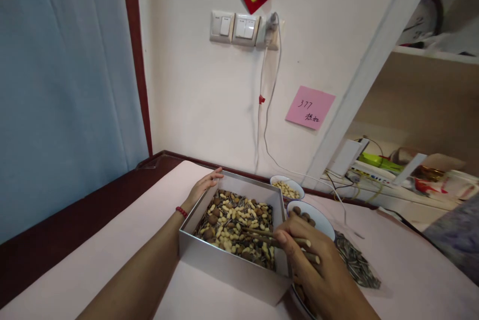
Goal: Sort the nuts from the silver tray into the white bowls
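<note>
One pink-covered table holds, toward its middle, an open silvery box. Three bowls cluster along the box's right side — seemingly set within easy reach — with a pile of sunflower seeds just beyond. The left hand lies open on the far left corner, probably to steady it; the right hand is closed around two wooden chopsticks, tips lowered among peanuts, round brown nuts and dark seeds, a hold suited to small pieces.
</note>
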Tool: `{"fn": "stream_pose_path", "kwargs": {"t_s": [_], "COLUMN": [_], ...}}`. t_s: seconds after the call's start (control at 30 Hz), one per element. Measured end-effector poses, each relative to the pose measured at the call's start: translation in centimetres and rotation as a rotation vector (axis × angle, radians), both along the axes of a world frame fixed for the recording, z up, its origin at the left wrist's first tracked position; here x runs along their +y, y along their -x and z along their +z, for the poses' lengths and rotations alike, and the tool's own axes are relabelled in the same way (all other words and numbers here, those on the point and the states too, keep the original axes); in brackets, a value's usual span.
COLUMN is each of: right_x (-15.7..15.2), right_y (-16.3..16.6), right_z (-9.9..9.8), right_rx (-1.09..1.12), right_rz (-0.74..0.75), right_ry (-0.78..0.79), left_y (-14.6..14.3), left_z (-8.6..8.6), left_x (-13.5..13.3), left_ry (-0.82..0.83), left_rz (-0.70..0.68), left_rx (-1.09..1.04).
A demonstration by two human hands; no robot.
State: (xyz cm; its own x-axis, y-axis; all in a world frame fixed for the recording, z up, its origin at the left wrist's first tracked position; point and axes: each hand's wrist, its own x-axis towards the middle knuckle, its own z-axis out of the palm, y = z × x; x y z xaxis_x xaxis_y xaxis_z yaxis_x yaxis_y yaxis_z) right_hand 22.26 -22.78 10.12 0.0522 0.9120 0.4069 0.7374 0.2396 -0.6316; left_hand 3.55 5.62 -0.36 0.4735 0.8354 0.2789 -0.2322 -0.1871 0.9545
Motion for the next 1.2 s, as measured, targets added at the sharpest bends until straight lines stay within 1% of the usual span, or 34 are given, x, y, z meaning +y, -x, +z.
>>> {"fn": "stream_pose_path", "kwargs": {"t_s": [0.1, 0.27, 0.43, 0.63, 0.77, 1.0, 1.2], "right_x": [0.2, -0.3, -0.4, 0.2, 0.1, -0.8, -0.1], "right_y": [-0.4, -0.8, -0.3, 0.2, -0.1, -0.5, 0.0], "right_z": [-0.3, -0.2, -0.3, -0.8, -0.6, 0.1, -0.5], "right_rx": [-0.008, -0.025, -0.035, -0.033, -0.038, -0.041, -0.043], "right_rz": [-0.006, 0.028, 0.065, 0.065, 0.064, 0.066, 0.091], "right_ry": [0.013, 0.029, 0.041, 0.006, -0.013, 0.000, 0.026], "left_y": [0.0, 0.1, 0.1, 0.0, 0.0, 0.0, 0.0], "left_z": [0.1, 0.4, 0.3, 0.2, 0.1, 0.0, 0.1], "left_x": [-0.2, -0.5, -0.5, -0.4, -0.3, -0.3, -0.4], "left_ry": [-0.006, -0.022, -0.029, -0.024, -0.021, -0.013, -0.020], "left_rz": [-0.002, -0.004, 0.005, 0.004, 0.004, -0.001, -0.001], "left_rx": [-0.003, 0.002, 0.003, 0.002, -0.004, -0.011, -0.011]}}
